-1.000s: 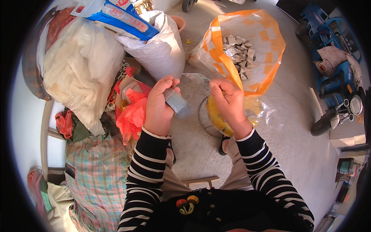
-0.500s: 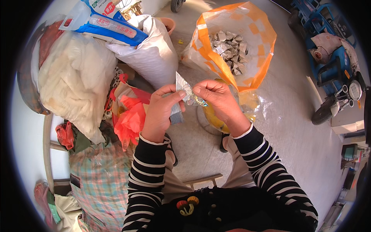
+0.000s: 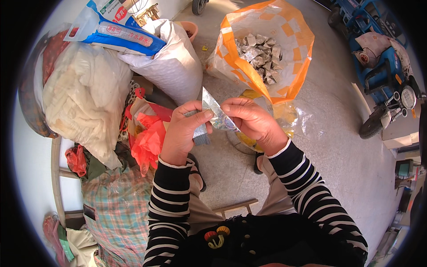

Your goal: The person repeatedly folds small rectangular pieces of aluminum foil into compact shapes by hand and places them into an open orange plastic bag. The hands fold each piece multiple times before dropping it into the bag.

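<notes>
In front of my body, both hands hold a shiny silver foil paper (image 3: 216,112), folded to a pointed shape with its tip up. My left hand (image 3: 179,135) is closed, with the thumb pressing the paper's left side. The same hand also holds a stack of silver-grey foil sheets (image 3: 201,135), which shows below the thumb. My right hand (image 3: 258,121) pinches the paper's right edge between thumb and fingers. Beyond the hands, an open plastic bag with an orange checked rim (image 3: 291,92) contains several folded silver foil pieces (image 3: 262,55).
On the left are a white sack (image 3: 178,66), a blue and white bag (image 3: 129,35), a bundle in clear plastic (image 3: 84,80), red plastic (image 3: 149,140) and plaid cloth (image 3: 118,200). A round stool (image 3: 242,141) stands under my right hand. A blue vehicle (image 3: 384,80) is at far right.
The foil paper, a flat triangle before, now has a side folded over into a narrower strip. My right fingers have curled further round its edge. The view has shifted slightly.
</notes>
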### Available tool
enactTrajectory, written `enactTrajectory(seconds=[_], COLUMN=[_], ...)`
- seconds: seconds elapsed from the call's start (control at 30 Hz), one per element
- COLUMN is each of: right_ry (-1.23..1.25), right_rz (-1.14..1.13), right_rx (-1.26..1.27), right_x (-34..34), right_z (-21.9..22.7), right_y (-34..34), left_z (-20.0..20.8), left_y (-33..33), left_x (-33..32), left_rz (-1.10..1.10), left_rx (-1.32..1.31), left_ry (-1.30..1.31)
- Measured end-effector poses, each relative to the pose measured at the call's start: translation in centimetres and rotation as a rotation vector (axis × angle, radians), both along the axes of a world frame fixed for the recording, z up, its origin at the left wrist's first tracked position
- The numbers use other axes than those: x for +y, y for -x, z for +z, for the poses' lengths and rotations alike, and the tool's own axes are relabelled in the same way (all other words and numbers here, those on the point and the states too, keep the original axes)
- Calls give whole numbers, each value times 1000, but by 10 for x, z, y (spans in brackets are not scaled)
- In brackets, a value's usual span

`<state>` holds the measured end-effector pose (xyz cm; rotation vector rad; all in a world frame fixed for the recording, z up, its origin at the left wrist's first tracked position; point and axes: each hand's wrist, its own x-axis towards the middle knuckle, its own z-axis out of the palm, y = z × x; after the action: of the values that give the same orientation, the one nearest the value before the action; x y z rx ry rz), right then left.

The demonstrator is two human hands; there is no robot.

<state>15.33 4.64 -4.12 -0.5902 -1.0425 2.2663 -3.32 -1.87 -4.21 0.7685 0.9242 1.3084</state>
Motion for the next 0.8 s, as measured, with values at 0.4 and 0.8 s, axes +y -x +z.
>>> enactTrajectory(seconds=[0.4,0.8], right_ry=[1,-305], right_rz=[130,-53], right_rx=[38,152], right_x=[-4,5], right_z=[6,-11], right_y=[-5,-11], left_z=[3,-9], left_y=[7,19], left_x=[-4,-2], left_rz=[-207,-156], left_rx=[-249,-501], left_ry=[-86,-177])
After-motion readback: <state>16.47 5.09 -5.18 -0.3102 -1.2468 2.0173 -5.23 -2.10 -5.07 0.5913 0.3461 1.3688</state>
